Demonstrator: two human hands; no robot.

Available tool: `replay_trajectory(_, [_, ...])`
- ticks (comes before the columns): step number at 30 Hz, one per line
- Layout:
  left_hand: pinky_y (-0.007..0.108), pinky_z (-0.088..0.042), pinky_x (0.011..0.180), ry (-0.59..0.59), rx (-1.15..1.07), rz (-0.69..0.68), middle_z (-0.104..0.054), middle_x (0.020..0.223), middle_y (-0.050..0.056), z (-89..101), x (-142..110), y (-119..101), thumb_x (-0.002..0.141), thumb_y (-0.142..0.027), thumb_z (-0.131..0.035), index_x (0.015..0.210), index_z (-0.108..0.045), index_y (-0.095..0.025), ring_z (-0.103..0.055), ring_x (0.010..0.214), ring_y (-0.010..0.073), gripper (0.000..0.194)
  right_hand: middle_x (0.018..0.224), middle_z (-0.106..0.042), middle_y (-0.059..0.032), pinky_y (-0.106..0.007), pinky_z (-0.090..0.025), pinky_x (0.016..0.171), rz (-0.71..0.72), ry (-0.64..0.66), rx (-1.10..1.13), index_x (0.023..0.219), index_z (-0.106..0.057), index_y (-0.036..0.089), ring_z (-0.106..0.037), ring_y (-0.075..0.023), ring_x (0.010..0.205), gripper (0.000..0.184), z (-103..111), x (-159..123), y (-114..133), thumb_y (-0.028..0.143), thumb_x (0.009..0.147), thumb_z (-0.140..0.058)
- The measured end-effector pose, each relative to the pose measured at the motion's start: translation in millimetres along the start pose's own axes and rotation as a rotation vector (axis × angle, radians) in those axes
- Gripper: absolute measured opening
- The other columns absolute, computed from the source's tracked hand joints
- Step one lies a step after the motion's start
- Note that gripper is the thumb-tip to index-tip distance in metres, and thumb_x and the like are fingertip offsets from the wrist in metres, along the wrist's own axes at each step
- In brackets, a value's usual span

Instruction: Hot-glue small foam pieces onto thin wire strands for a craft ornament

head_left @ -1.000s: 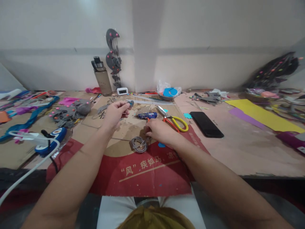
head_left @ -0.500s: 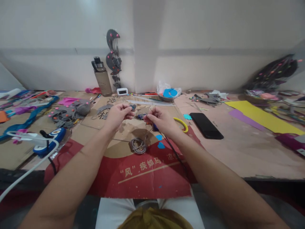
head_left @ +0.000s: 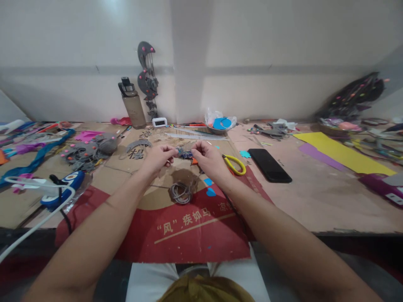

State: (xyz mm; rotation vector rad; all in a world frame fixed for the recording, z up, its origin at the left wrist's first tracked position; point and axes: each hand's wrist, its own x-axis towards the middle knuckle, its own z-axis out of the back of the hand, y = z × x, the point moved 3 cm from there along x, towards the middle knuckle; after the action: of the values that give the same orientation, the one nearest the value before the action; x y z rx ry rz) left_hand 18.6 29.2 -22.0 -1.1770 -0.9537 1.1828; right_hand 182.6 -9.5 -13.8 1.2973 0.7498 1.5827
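My left hand (head_left: 161,158) is closed in a pinch at the left end of a metal hair comb (head_left: 188,145) with thin upright teeth. A small blue-grey piece (head_left: 179,150) sits at its fingertips. Dark blue bits (head_left: 186,154) line the comb's lower edge. At the comb's right end my right hand (head_left: 208,158) is closed too, its fingertips hiding what they pinch. Something orange (head_left: 194,161) shows below that hand, and a black cable (head_left: 231,201) runs out from under its wrist. Yellow-handled scissors (head_left: 234,165) lie right beside it.
A coil of grey cord (head_left: 181,193) and blue paper hearts (head_left: 210,192) lie on the red and brown cardboard (head_left: 201,241). To the right are a black phone (head_left: 270,165) and yellow sheet (head_left: 343,153). A bottle (head_left: 133,107) stands behind; a power strip (head_left: 64,188) lies left.
My left hand has lowered the small blue-grey piece to the comb's left end. My right hand's fingertips have shifted slightly; the orange thing and more of the scissors now show.
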Motion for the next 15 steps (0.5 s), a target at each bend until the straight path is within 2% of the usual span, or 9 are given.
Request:
replay_trajectory(2, [0.016,-0.026,0.035,0.032,0.128,0.097,-0.051,0.048,-0.002,3.1,5,12,0.071,-0.020,-0.064,0.060,-0.058,-0.013,-0.039,0.037,0.0040,0.015,0.066,-0.051,0.0031,-0.025,-0.036,0.058,-0.001,0.001,-0.047,0.074,-0.052,0.020,-0.046,-0.0115,0.062,0.011,-1,1,-7,0.029,0.079,-0.049])
replay_trajectory(4, [0.018,-0.025,0.035,0.072,0.256,0.142,-0.048,0.043,-0.003,6.7,8,21,0.070,-0.022,-0.065,0.057,-0.059,-0.014,-0.037,0.034,0.0051,0.016,0.067,-0.052,0.0023,-0.025,-0.037,0.060,-0.015,-0.002,-0.083,0.073,-0.052,0.020,-0.047,-0.0124,0.063,0.012,-2,3,-13,0.029,0.080,-0.048])
replay_trajectory(6, [0.020,-0.027,0.036,0.132,0.400,0.163,-0.048,0.041,-0.002,10.9,9,25,0.069,-0.025,-0.066,0.055,-0.060,-0.015,-0.039,0.033,0.0071,0.018,0.067,-0.053,0.0018,-0.026,-0.037,0.061,-0.027,-0.002,-0.110,0.072,-0.052,0.020,-0.048,-0.0129,0.064,0.013,-2,3,-17,0.029,0.080,-0.047])
replay_trajectory(9, [0.022,-0.034,0.040,0.199,0.499,0.157,-0.055,0.047,0.001,18.3,7,21,0.069,-0.027,-0.066,0.063,-0.066,-0.016,-0.046,0.038,0.0105,0.013,0.069,-0.055,0.0011,-0.027,-0.037,0.063,-0.016,0.011,-0.150,0.072,-0.052,0.019,-0.049,-0.0133,0.066,0.015,-3,2,-18,0.028,0.082,-0.046])
replay_trajectory(10, [0.023,-0.036,0.042,0.211,0.525,0.115,-0.057,0.050,0.001,19.9,5,15,0.070,-0.027,-0.065,0.069,-0.068,-0.016,-0.048,0.041,0.0109,0.011,0.070,-0.055,0.0009,-0.027,-0.037,0.064,-0.006,0.014,-0.164,0.073,-0.053,0.019,-0.049,-0.0133,0.067,0.015,-3,2,-17,0.029,0.082,-0.046])
replay_trajectory(12, [0.022,-0.037,0.046,0.059,0.649,-0.060,-0.058,0.053,0.001,24.3,2,-1,0.069,-0.025,-0.066,0.073,-0.069,-0.016,-0.050,0.045,0.0106,0.011,0.071,-0.056,0.0006,-0.027,-0.037,0.065,0.011,0.017,-0.185,0.074,-0.053,0.019,-0.049,-0.0133,0.068,0.015,-3,0,-14,0.028,0.083,-0.046])
replay_trajectory(13, [0.022,-0.038,0.048,0.020,0.678,-0.171,-0.061,0.057,0.001,23.2,-1,-10,0.070,-0.027,-0.066,0.078,-0.070,-0.016,-0.051,0.049,0.0105,0.014,0.071,-0.056,0.0006,-0.027,-0.036,0.065,0.016,0.018,-0.193,0.074,-0.053,0.019,-0.049,-0.0133,0.068,0.015,-3,-1,-12,0.028,0.084,-0.046])
replay_trajectory(15, [0.022,-0.040,0.052,0.067,0.595,-0.318,-0.064,0.066,0.001,15.1,-8,-23,0.077,-0.033,-0.059,0.095,-0.069,-0.017,-0.053,0.054,0.0104,0.026,0.071,-0.056,0.0005,-0.027,-0.036,0.064,0.017,0.024,-0.206,0.074,-0.053,0.019,-0.049,-0.0133,0.067,0.015,-3,-3,-8,0.028,0.084,-0.047])
